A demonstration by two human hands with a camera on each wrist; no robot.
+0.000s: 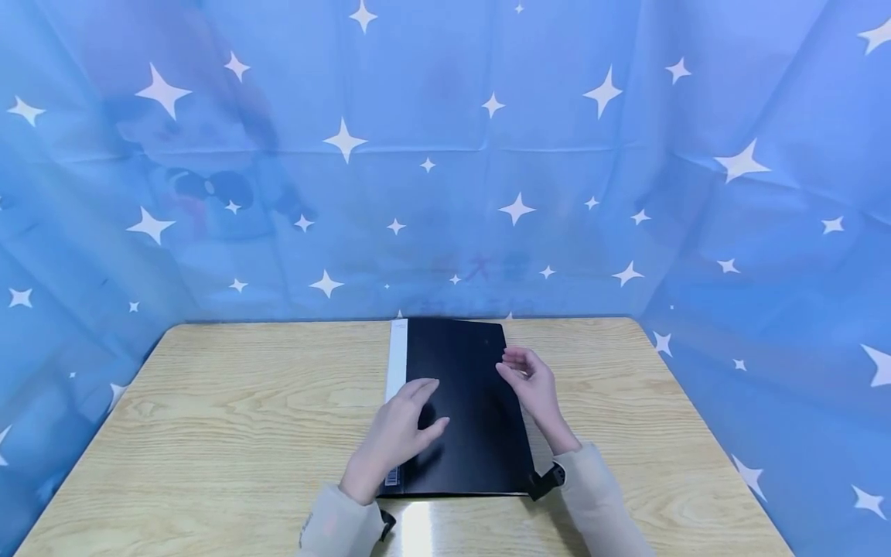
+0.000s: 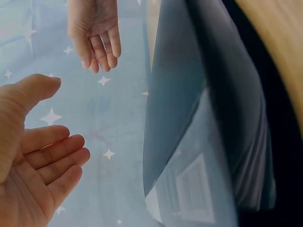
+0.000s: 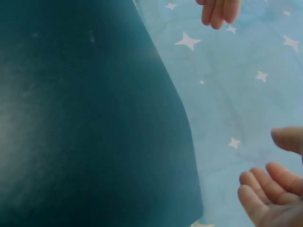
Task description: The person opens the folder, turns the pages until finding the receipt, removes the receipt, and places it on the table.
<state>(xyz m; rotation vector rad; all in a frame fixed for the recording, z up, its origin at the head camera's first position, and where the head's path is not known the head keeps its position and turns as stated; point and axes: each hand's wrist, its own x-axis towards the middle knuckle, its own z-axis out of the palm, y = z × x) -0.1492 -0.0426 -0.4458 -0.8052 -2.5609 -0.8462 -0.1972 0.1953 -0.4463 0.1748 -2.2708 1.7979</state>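
A black folder (image 1: 466, 418) with a white strip (image 1: 397, 356) along its left side lies on the table. My left hand (image 1: 397, 433) hovers above the folder's left part, thumb spread from the fingers. Beside the folder's right edge is my right hand (image 1: 532, 383), its fingers loosely bent with nothing between them. In the left wrist view a dark cover (image 2: 175, 71) curves upward, and a clear plastic sheet (image 2: 194, 175) shows beside it. The right wrist view has the black cover (image 3: 94, 118) large on the left, apart from my right hand (image 3: 277, 194).
The wood-grain table (image 1: 230, 425) extends on both sides of the folder. A blue curtain with white stars (image 1: 431, 193) hangs behind it and at both sides. A bright reflection lies on the table at the front. Dark wrist bands show at both sleeves.
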